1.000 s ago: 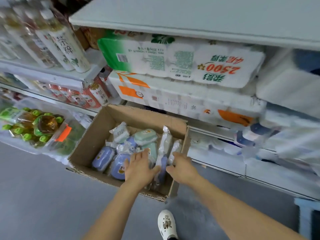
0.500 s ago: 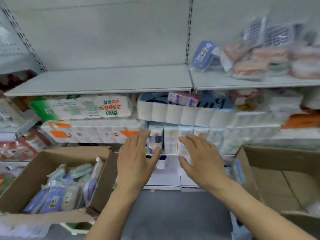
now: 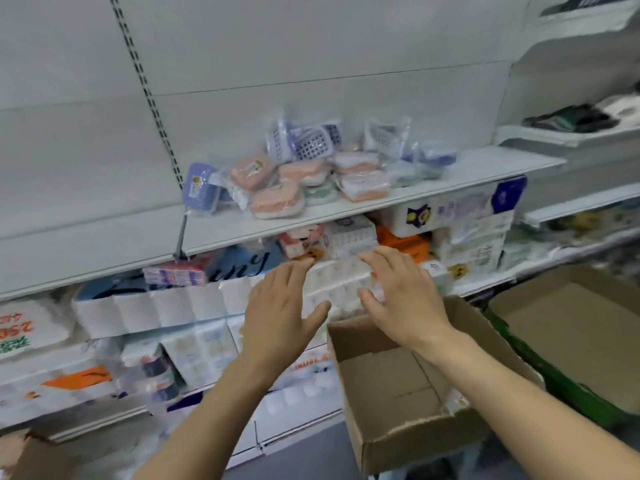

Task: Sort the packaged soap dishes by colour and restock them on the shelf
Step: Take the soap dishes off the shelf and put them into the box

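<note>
Packaged soap dishes lie in a loose heap on the white shelf (image 3: pixel 433 188). A blue one (image 3: pixel 200 188) leans at the heap's left end. Pink ones (image 3: pixel 275 199) fill the middle, with a green one (image 3: pixel 320 192) tucked among them. Blue slotted dishes (image 3: pixel 310 143) stand behind, and clear-bagged ones (image 3: pixel 386 136) are on the right. My left hand (image 3: pixel 280 306) and my right hand (image 3: pixel 401 292) are raised below the shelf, fingers spread, holding nothing. Both are a little short of the heap.
Packs of toilet paper (image 3: pixel 180 306) and tissue (image 3: pixel 460 213) fill the lower shelves. An open cardboard box (image 3: pixel 398 372) sits under my right arm, another (image 3: pixel 575 327) to its right. A corner of a third box (image 3: pixel 20 455) shows at bottom left. The shelf's left part (image 3: pixel 86 244) is bare.
My view swung up and right from the box of soap dishes to the shelf. Both hands left that box and rose toward the heap, holding nothing.
</note>
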The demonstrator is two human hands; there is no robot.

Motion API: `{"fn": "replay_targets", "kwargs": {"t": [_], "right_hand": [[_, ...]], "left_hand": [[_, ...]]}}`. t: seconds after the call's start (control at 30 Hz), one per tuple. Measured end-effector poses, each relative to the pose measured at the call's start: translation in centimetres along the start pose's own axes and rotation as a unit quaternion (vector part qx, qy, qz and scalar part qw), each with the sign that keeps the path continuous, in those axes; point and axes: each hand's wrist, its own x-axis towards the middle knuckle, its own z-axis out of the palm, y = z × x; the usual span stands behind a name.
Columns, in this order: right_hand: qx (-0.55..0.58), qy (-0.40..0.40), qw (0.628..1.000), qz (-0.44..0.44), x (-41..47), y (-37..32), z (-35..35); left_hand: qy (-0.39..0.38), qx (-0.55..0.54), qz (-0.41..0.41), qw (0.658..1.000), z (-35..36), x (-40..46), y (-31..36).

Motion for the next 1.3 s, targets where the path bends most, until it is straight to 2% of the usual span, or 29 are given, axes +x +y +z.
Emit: {"fn": "replay_targets", "kwargs": {"t": [0.23,0.4,0.57,0.7,0.87,1.03,1.17,1.3], "right_hand": [[-0.004,0.012,0.999,0.053,6.7,13.4,-1.4],[0.006,-0.015,0.996,0.083,12.0,22.8,-1.9],[0.03,-0.008,0.993,0.116,17.0,30.8,-3.1],[0.042,-0.025,0.993,0.105,22.2,35.5,-2.5],[0.034,-0.048,0.996,0.06,30.5,40.3,-0.2],[0.054,-0.111,0.992,-0.022,35.9,45.0,3.8],[0.124,-0.063,0.989,-0.058,36.8,49.5,4.8],[0.171,-0.022,0.984,-0.048,37.4,53.2,4.4]], "left_hand": [[0.009,-0.063,0.025,0.998,7.3,11.7,5.7],[-0.018,-0.134,0.024,0.99,13.3,19.7,10.1],[-0.047,-0.153,0.01,0.987,18.5,27.4,13.5],[-0.066,-0.129,-0.01,0.989,21.6,33.4,14.8],[-0.07,-0.096,-0.081,0.99,25.4,40.3,16.0],[-0.078,-0.067,-0.156,0.982,30.2,45.0,17.1],[-0.09,0.0,-0.219,0.972,32.6,47.6,18.0],[-0.116,0.091,-0.235,0.961,34.6,49.4,19.2]]}}
